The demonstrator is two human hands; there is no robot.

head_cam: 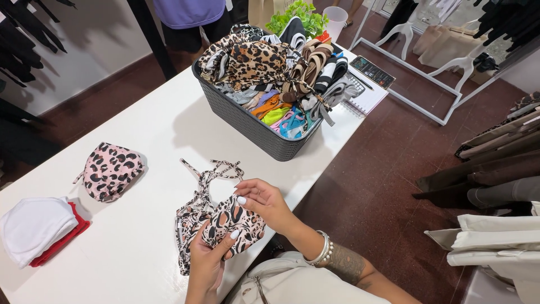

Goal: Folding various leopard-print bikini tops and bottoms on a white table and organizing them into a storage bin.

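1. Leopard-print fabric, a pink bikini top (225, 225) with black and tan spots, is held at the near edge of the white table (146, 135), its thin ties (209, 174) trailing away across the surface.
2. The left hand (207, 260) is closed on the lower part of one cup, thumb on top and fingers beneath.
3. The right hand (263, 201) is pinched on the upper edge of the same cup, so both hands are clamped on the bikini top, close together.
4. A beaded bracelet (322, 251) is worn on the right wrist, and a tattoo is seen on the forearm.
5. A folded pink leopard-print piece (109, 170) is laid well to the left of the hands, apart from them.
6. A folded white piece (34, 228) is stacked on a red piece (70, 235) near the table's left end.
7. A dark plastic basket (253, 130) heaped with mixed swimwear is set at the far side of the table.
8. A spiral notebook (368, 95) is placed just beside the basket, with a green plant (295, 17) behind it.
9. Another person's purple top (188, 11) is seen beyond the table.
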